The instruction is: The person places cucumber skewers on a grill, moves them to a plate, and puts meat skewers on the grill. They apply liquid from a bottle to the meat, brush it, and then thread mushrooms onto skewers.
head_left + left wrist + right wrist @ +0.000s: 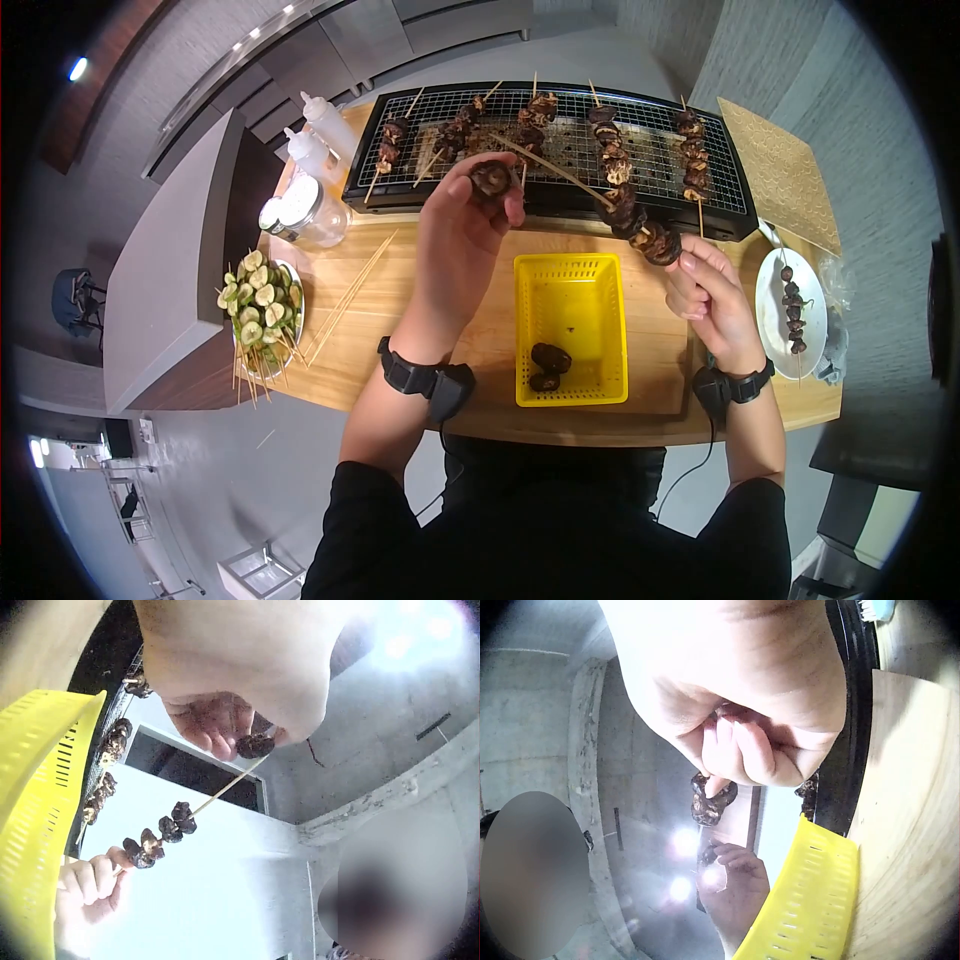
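My left hand pinches one dark mushroom piece between thumb and fingers. The right hand grips the lower end of a skewer that bears several dark mushroom pieces; its bare tip slants up to the left, close to the left hand. In the left wrist view, the skewer tip reaches the single piece; whether it pierces it, I cannot tell. The right wrist view shows the right hand's curled fingers. Below, a yellow basket holds a few dark pieces.
Several mushroom skewers lie on the black grill behind the hands. At left are bare sticks, a plate of green skewers, a jar and white bottles. A white plate with one skewer stands at right.
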A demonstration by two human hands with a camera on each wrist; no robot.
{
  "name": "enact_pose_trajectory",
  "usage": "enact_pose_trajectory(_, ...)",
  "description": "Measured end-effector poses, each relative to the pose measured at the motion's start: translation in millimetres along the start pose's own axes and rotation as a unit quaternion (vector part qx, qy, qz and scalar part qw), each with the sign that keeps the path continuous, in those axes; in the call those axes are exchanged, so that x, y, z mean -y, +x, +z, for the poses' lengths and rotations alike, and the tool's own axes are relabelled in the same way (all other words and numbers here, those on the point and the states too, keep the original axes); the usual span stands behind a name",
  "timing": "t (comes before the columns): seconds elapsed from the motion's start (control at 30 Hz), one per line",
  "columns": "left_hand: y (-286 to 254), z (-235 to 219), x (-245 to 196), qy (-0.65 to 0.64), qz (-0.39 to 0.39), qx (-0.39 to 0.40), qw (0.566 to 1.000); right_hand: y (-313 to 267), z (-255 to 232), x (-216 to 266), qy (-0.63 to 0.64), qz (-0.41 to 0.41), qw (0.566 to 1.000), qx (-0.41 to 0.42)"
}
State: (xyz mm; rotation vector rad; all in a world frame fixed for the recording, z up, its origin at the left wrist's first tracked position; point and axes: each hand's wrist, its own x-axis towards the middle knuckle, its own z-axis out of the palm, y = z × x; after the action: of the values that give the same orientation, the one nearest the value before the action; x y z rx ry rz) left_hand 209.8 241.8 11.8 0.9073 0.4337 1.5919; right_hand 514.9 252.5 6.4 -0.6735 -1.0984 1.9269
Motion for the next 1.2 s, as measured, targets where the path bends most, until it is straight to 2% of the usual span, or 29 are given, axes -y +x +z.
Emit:
enact_pose_trajectory(0.17, 1.9, -4.6, -3.4, -0.145, -0.058, -0.008, 0.988, 0.2, -0.9, -1.2, -0.004, 0.001, 1.000, 0.005)
enact_pose_trajectory(0.27, 3.7, -8.5, -3.2, -0.154, -0.053, 0.029, 0.986, 0.3, -0.5, -1.1, -0.017, 0.003, 1.000, 0.008)
enact_pose_trajectory(0.47, 2.4, -7.5, -4.1, -0.194, -0.067, -0.004, 0.979, 0.0, -0.5, -1.5, -0.029, 0.006, 1.000, 0.009)
enact_pose_trajectory(0.67, 3.8, -10.6, -4.3, -0.200, -0.063, 0.015, 0.978, 0.5, -0.1, -1.9, -0.026, 0.010, 0.999, 0.016)
enact_pose_trajectory(0.77, 2.9, -4.7, -6.1, -0.175, -0.058, -0.011, 0.983, 0.2, -0.6, -2.0, -0.028, 0.011, 0.999, 0.014)
enact_pose_trajectory(0.97, 3.4, -5.8, -5.5, -0.193, -0.059, 0.000, 0.979, 0.7, -0.1, -1.6, -0.035, 0.011, 0.999, 0.018)
enact_pose_trajectory(1.2, 2.8, -4.1, -5.7, -0.204, -0.059, -0.022, 0.977, 0.5, 1.6, -1.0, -0.039, 0.012, 0.999, 0.015)
